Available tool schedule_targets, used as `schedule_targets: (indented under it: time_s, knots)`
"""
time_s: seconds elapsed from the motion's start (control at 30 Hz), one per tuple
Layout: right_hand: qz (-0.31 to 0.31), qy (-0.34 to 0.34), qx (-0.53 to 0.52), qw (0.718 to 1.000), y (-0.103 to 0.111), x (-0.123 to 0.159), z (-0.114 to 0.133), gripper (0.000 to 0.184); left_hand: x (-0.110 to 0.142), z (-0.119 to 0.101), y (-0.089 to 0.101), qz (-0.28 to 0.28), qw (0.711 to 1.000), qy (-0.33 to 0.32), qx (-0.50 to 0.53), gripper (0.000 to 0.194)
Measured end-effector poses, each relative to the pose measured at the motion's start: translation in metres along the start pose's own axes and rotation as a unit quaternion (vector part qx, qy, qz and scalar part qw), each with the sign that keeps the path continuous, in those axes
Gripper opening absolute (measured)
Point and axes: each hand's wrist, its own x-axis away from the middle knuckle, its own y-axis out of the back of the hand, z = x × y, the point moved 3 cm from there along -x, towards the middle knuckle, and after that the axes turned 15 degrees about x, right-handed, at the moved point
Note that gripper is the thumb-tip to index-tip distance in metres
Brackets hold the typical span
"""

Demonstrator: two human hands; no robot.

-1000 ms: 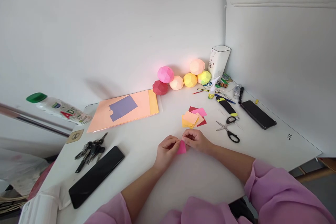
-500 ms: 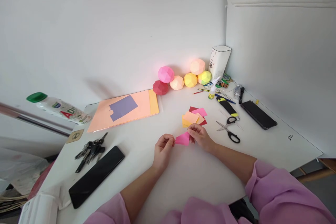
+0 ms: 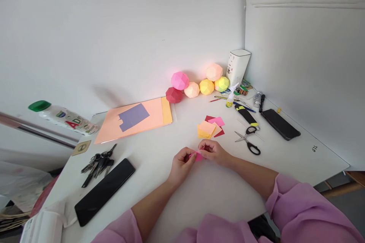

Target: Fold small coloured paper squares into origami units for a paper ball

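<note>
A small pink piece of paper (image 3: 199, 157) is pinched between both hands, above the white table. My left hand (image 3: 182, 163) closes its thumb and fingers on the left side of the paper. From the right, my right hand (image 3: 214, 152) grips it too, and the fingertips of both hands nearly meet. Most of the paper is hidden by the fingers; its exact fold cannot be made out. Just beyond the hands lies a loose pile of coloured paper pieces (image 3: 207, 127) in peach, yellow, pink and dark red.
Black-handled scissors (image 3: 252, 148), a utility knife (image 3: 245, 115) and a glue bottle (image 3: 229, 100) lie or stand to the right. Several faceted paper balls (image 3: 180, 81) line the wall. At left are peach sheets (image 3: 111, 129), keys (image 3: 99, 163), a black phone-like slab (image 3: 105, 191) and a white bottle (image 3: 64, 117).
Both hands have come closer together. The pink paper, spread between them before, is now mostly covered by the fingers and looks bent or folded.
</note>
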Motion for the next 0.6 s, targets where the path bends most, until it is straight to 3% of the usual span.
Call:
schedule_targets:
  time_s: [0.23, 0.6]
  knots:
    - [-0.013, -0.023, 0.000, 1.000, 0.001, 0.000, -0.004, 0.014, 0.002, -0.003, -0.001, 0.014, 1.000, -0.012, 0.003, 0.022]
    - [-0.106, -0.058, -0.113, 0.986, 0.014, -0.007, -0.011, 0.016, 0.001, -0.004, 0.006, -0.027, 0.997, -0.001, 0.071, 0.023]
